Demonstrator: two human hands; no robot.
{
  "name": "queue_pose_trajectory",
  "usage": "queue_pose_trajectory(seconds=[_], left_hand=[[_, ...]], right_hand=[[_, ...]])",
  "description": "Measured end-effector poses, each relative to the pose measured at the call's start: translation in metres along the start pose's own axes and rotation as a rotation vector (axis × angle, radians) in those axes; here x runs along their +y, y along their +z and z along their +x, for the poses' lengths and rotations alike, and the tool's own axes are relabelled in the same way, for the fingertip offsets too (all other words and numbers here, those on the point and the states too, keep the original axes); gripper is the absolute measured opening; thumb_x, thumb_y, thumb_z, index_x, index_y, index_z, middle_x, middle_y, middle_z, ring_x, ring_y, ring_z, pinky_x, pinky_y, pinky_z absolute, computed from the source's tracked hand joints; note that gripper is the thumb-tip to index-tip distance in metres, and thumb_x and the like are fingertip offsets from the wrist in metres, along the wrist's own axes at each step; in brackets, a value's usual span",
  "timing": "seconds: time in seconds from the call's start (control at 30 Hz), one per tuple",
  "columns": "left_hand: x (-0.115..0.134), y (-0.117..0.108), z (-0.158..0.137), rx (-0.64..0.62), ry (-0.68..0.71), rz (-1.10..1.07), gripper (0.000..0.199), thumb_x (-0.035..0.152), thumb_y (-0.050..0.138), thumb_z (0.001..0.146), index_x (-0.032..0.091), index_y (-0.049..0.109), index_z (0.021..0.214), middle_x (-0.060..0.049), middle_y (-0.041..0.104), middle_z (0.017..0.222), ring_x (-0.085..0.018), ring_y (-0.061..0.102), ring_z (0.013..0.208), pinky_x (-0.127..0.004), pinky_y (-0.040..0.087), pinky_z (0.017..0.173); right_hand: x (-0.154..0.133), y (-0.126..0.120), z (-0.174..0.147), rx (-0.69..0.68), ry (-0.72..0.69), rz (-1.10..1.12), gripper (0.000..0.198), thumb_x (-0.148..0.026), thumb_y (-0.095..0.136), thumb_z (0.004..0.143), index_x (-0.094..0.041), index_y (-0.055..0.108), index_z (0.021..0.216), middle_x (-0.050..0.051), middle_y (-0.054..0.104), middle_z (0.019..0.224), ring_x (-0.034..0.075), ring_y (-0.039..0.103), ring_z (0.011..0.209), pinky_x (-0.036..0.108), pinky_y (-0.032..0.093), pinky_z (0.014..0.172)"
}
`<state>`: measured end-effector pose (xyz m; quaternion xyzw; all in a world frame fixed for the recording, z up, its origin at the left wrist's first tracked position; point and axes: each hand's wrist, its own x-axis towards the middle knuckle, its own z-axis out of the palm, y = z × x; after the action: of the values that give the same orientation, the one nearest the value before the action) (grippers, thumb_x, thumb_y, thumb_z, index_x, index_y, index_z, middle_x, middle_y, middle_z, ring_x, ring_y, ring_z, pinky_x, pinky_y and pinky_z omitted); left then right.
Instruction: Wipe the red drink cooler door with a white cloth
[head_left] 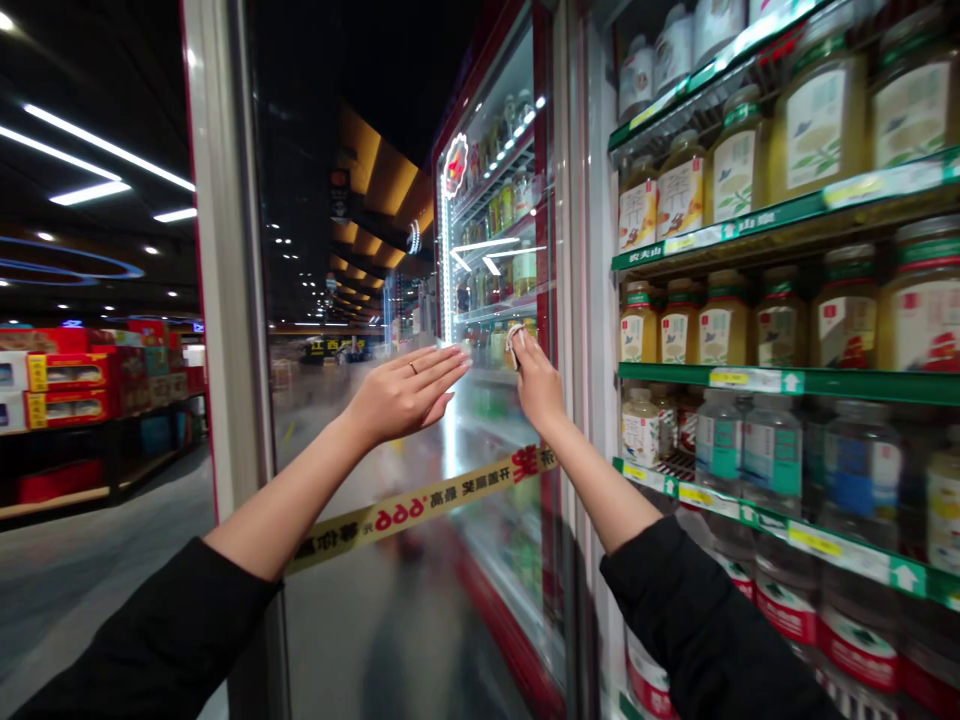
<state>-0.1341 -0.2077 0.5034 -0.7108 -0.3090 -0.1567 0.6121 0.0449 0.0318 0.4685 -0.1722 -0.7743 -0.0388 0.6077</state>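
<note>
The glass door (360, 330) of a drinks fridge stands swung out in front of me, with its metal frame at the left. My left hand (405, 393) is in front of the glass, fingers straight and held together, a ring on one of them, nothing in it. Whether it touches the pane I cannot tell. Farther right, my right hand (538, 380) presses a small whitish cloth (514, 342) at the glass near the hinge side. Most of the cloth is hidden by the fingers. Below both hands, a yellow printed strip (420, 500) runs across the door.
Fridge shelves (697, 378) full of bottled drinks (724, 325) stand open close at the right, beside my right arm. Another lit fridge (495, 240) shows through or in the glass. Red boxes (67, 385) sit on a dark display stand at the far left.
</note>
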Motion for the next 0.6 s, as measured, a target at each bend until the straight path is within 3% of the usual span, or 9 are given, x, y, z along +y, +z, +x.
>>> queue_pose_trajectory(seconds=[0.13,0.27,0.37,0.47,0.6], left_hand=[[-0.005,-0.029,-0.011,-0.01,-0.022,0.031,0.062,0.017,0.058,0.106,0.023,0.053,0.168,-0.006,0.064,0.161,-0.023,0.063,0.149,-0.045,0.053,0.129],[-0.012,-0.061,-0.013,-0.079,-0.072,0.045,0.066,0.016,0.056,0.105,0.026,0.049,0.17,-0.005,0.062,0.163,-0.025,0.062,0.15,-0.05,0.052,0.131],[-0.011,-0.08,-0.012,-0.132,-0.072,0.058,0.067,0.015,0.056,0.106,0.026,0.048,0.171,-0.005,0.062,0.163,-0.026,0.063,0.149,-0.051,0.053,0.13],[-0.006,-0.091,-0.015,-0.135,-0.02,0.064,0.066,0.015,0.059,0.106,0.025,0.049,0.17,-0.006,0.064,0.16,-0.025,0.065,0.146,-0.046,0.054,0.129],[0.0,-0.095,-0.017,-0.11,0.081,0.034,0.064,0.017,0.062,0.106,0.025,0.052,0.169,-0.004,0.07,0.154,-0.021,0.07,0.141,-0.038,0.055,0.126]], right_hand=[[-0.017,0.006,-0.008,-0.004,-0.02,-0.003,0.079,0.006,0.042,0.095,-0.023,0.055,0.167,0.011,0.053,0.173,0.03,0.048,0.163,0.057,0.045,0.135],[-0.027,0.005,-0.005,-0.009,-0.084,0.014,0.086,0.008,0.042,0.091,-0.028,0.053,0.168,0.006,0.052,0.174,0.027,0.045,0.165,0.054,0.042,0.137],[-0.029,0.002,-0.001,0.019,-0.046,0.029,0.089,0.009,0.041,0.089,-0.029,0.052,0.169,0.004,0.053,0.174,0.027,0.046,0.165,0.055,0.044,0.136],[-0.04,0.003,-0.01,0.03,-0.004,0.029,0.082,0.007,0.039,0.093,-0.024,0.054,0.168,0.008,0.053,0.173,0.03,0.047,0.163,0.056,0.046,0.135],[-0.067,0.006,-0.025,-0.025,-0.123,0.073,0.083,0.006,0.04,0.095,-0.03,0.053,0.168,0.003,0.052,0.174,0.026,0.045,0.165,0.051,0.041,0.138]])
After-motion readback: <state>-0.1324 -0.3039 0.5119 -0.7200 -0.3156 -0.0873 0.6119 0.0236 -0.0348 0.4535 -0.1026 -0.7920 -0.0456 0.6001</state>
